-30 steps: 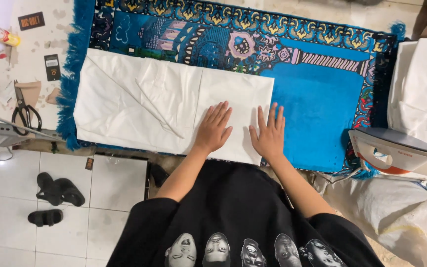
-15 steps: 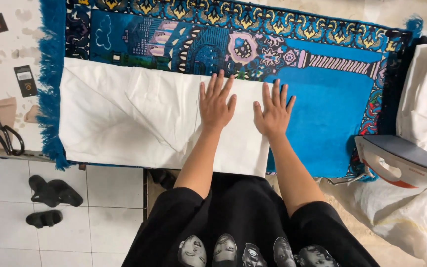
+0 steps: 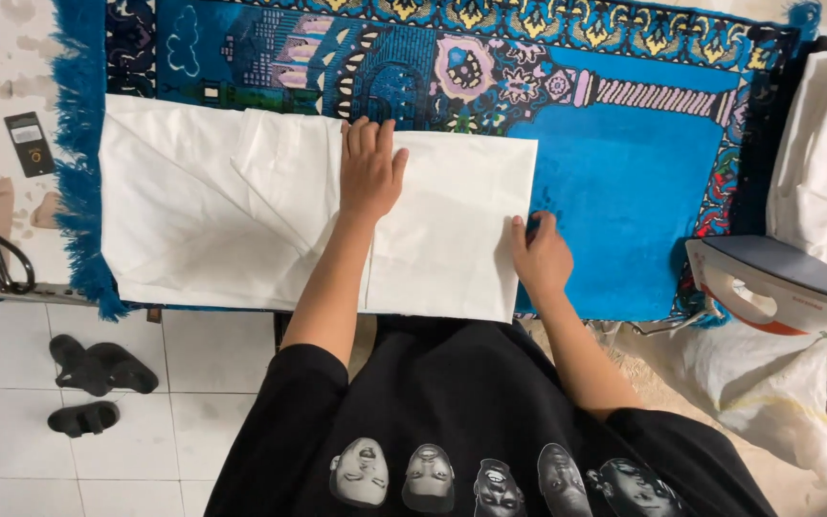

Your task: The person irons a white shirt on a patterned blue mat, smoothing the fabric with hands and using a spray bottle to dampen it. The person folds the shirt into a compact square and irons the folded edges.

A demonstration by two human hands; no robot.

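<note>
On the blue patterned rug (image 3: 624,172), the left hand (image 3: 370,172) is pressing flat-fingered on the folded white cloth (image 3: 241,211), while the right hand (image 3: 540,257) has slid to its edge, fingers curling there.

The person wears a black short-sleeved shirt (image 3: 452,402) printed with a row of grey faces (image 3: 490,474) across the front; both forearms are bare.

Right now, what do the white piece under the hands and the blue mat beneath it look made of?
White cloth: looks like thin woven fabric, matte, likely cotton or a blend; it holds sharp fold lines and soft creases. The left hand lies flat on it and the right hand is at its edge. Blue rug: looks like woven pile textile, with a printed or woven pattern and a fringed edge.
</note>
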